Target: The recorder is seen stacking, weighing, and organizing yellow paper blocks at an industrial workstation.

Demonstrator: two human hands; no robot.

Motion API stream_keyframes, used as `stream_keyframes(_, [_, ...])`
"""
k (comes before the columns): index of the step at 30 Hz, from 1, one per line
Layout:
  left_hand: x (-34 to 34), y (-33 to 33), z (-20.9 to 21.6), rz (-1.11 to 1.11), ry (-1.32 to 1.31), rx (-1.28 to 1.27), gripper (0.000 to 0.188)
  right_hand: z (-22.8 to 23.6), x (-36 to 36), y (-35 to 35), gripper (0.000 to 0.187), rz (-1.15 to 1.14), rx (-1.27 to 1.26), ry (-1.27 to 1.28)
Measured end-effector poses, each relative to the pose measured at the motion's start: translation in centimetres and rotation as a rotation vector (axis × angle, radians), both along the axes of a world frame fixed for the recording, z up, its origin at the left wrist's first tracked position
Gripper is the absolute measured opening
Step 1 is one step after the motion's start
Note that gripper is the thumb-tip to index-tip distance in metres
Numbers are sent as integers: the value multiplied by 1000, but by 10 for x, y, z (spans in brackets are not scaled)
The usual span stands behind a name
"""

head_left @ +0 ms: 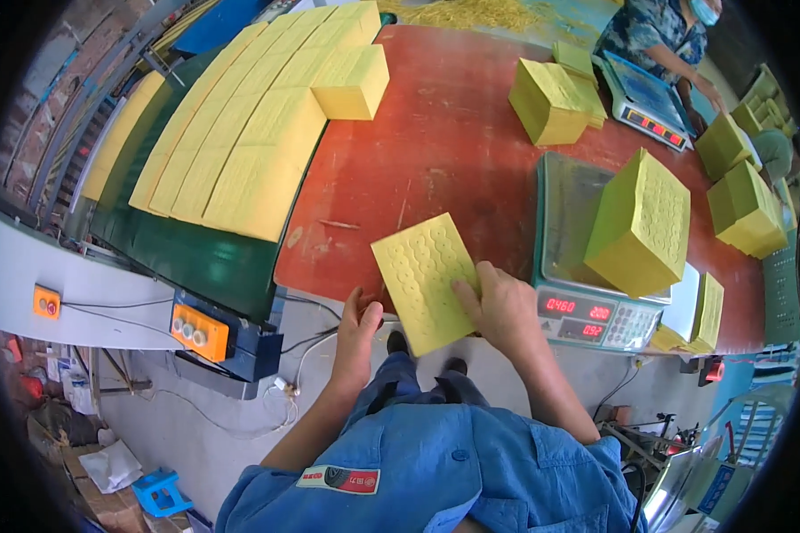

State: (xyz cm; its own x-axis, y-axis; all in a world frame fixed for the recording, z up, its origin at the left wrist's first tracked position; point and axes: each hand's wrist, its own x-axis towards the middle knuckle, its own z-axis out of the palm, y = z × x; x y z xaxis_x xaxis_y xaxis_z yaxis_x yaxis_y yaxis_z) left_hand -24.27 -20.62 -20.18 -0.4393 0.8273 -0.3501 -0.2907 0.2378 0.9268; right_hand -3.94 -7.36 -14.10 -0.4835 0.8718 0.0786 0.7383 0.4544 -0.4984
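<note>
Right hand (505,306), closed on the right edge of a yellow stamped paper stack (425,282), thumb on its upper face; the stack lies left of this hand, over the near edge of the tabletop (444,115). Left hand (357,333), partly open with thumb raised, is beside the stack's lower left edge; whether they touch cannot be told. Surroundings, largest to smallest: red tabletop; green conveyor belt (196,258), left, bearing close rows of yellow blocks (240,124); weighing scale (564,213), right of the hands, its pan carrying one tall yellow block (640,222); green perforated basket (780,298), far right, contents unclear; orange button box (200,331), lower left.
</note>
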Motion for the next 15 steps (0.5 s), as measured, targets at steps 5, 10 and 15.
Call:
stream_keyframes(5, [24, -2, 10, -94, -210, 74, 77, -6, 8, -17, 39, 20, -46, 80])
stream_keyframes(10, [19, 3, 15, -225, -288, 40, 68, -9, 14, -23, 41, 25, -138, 58])
stream_keyframes(15, [22, 4, -5, -280, -421, 90, 62, -20, 30, -32, 46, -10, -299, 206])
